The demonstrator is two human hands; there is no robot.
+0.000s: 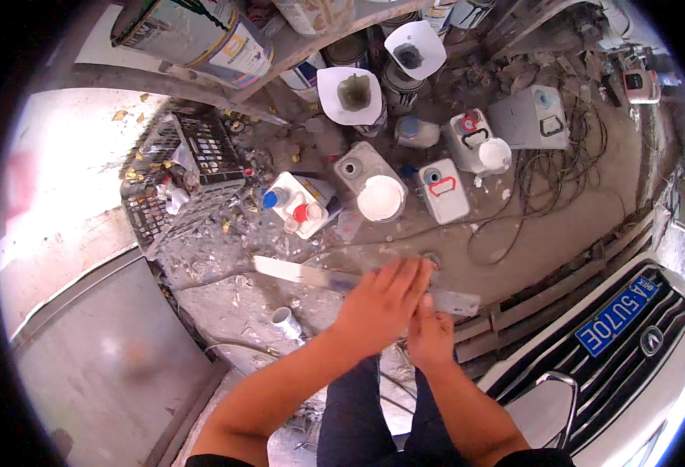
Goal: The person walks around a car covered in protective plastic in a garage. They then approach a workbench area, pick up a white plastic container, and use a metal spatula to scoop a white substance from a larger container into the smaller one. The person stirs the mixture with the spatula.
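My left hand (387, 298) reaches in with its fingers bent and pressed together, right against my right hand (431, 331). The right hand is closed, its thumb pointing up beside the left fingers. What they grip between them is mostly hidden. A small round thing with a reddish middle (433, 261) shows just past the left fingertips. A long, flat, pale strip (296, 272) runs from the left to under the hands, and a grey flat end (460, 303) shows on their right. I cannot tell whether either hand holds it. A small metal cup (285, 321) lies tilted nearby.
White plastic jugs (446, 204) stand beyond the hands, one with blue and red caps (299, 212). A white tub (381, 198) and paper-topped cans (350, 96) are behind. Black crates (202, 152) stand left, a hose (529, 210) coils right, a car front (591, 358) lies near right.
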